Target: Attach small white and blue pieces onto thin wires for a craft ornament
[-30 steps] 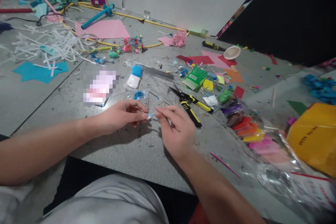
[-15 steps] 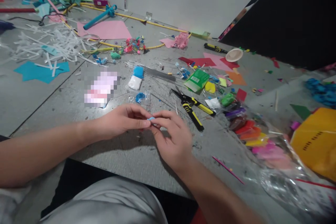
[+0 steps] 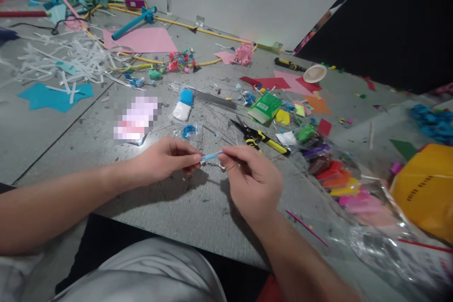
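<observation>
A thin strand of light blue modelling clay [image 3: 211, 156] is stretched between my two hands above the near part of the table. My left hand [image 3: 173, 158] pinches its left end between thumb and fingers. The other end is in the pinch of my right hand [image 3: 253, 179]. Just under the strand shows a small twisted silvery piece [image 3: 212, 164] with a pale tip; what holds it is hidden. Beyond my hands lie an opened clear wrapper with dark blue clay [image 3: 189, 131] and packets of blue clay [image 3: 186, 97] and white clay [image 3: 181, 111].
Black-and-yellow pliers [image 3: 272, 142] lie past my right hand, beside a bundle of thin metal wires [image 3: 215, 100]. A phone with a blurred screen [image 3: 138, 118] is at left. Colourful clay packets [image 3: 339, 177] and a yellow pouch [image 3: 424, 193] fill the right side. White paper strips [image 3: 71, 59] are heaped far left.
My right hand has moved right, away from my left. The light blue clay, earlier a small lump between the fingertips, is now drawn out into a strand. The silvery piece has come into sight.
</observation>
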`<action>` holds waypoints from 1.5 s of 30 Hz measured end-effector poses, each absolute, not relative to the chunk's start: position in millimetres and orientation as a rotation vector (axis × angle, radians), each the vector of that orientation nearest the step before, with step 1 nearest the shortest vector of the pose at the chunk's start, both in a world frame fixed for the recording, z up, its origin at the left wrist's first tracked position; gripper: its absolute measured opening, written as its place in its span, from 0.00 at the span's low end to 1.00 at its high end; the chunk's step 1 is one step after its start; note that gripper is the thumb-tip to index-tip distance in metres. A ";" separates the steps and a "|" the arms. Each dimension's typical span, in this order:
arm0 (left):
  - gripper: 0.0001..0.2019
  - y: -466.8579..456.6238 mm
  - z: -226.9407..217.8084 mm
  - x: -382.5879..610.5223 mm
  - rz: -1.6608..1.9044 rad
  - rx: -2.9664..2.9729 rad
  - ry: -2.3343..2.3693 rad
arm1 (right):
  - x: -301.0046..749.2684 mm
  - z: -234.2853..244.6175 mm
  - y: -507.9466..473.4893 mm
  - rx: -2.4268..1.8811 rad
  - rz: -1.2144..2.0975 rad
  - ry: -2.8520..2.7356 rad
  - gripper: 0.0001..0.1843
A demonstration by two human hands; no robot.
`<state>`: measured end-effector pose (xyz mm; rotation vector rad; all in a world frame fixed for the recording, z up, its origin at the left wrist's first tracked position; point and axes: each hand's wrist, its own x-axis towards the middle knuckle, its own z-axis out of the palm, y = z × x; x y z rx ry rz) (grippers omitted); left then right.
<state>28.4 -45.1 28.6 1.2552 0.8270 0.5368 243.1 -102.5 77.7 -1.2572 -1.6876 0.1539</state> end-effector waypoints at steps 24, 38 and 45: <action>0.31 -51.2 34.3 29.8 0.457 1.221 0.845 | 242.7 78.2 -103.2 -1.182 0.227 -1.749 0.04; 0.27 -57.4 35.2 31.9 0.553 1.133 0.760 | 233.2 71.9 -112.7 -1.064 0.230 -1.880 0.15; 0.23 -53.0 36.1 29.3 0.497 1.222 0.743 | 235.0 69.4 -108.5 -1.198 0.137 -1.933 0.10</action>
